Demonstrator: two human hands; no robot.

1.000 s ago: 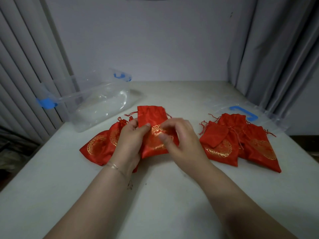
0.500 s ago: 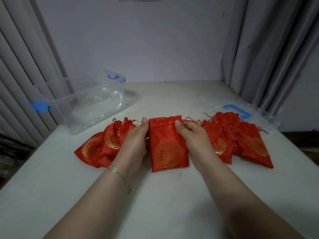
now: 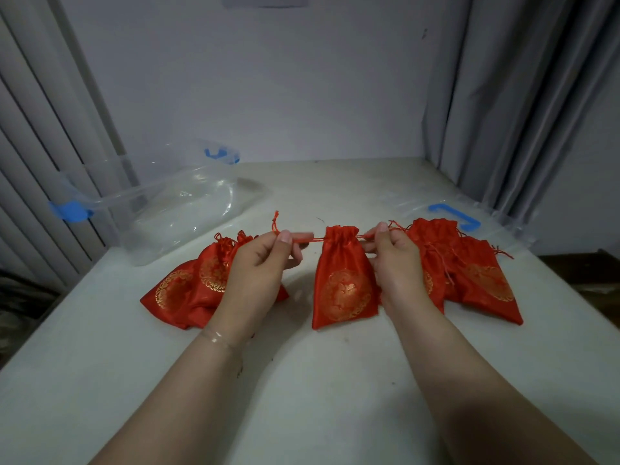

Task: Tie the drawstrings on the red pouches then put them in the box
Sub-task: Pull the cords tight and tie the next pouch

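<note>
A red pouch with a gold round pattern (image 3: pixel 342 283) hangs between my hands, its mouth gathered tight. My left hand (image 3: pixel 258 270) pinches the left drawstring (image 3: pixel 303 241), which is stretched out sideways. My right hand (image 3: pixel 397 263) pinches the right drawstring close to the pouch's neck. Two red pouches with cinched tops (image 3: pixel 198 283) lie on the table behind my left hand. Several more red pouches (image 3: pixel 476 273) lie in a heap behind my right hand. The clear plastic box with blue clips (image 3: pixel 174 209) stands at the far left of the table, with no pouch in it.
The box's clear lid with a blue handle (image 3: pixel 453 216) lies flat at the far right, partly under the right heap. The white table (image 3: pixel 318 380) stands against a wall, with blinds to the left and grey curtains to the right.
The pouch lay flat with its mouth wide and my fingers at its top corners. My hands have moved apart, pulling both strings outward, and the mouth has gathered shut.
</note>
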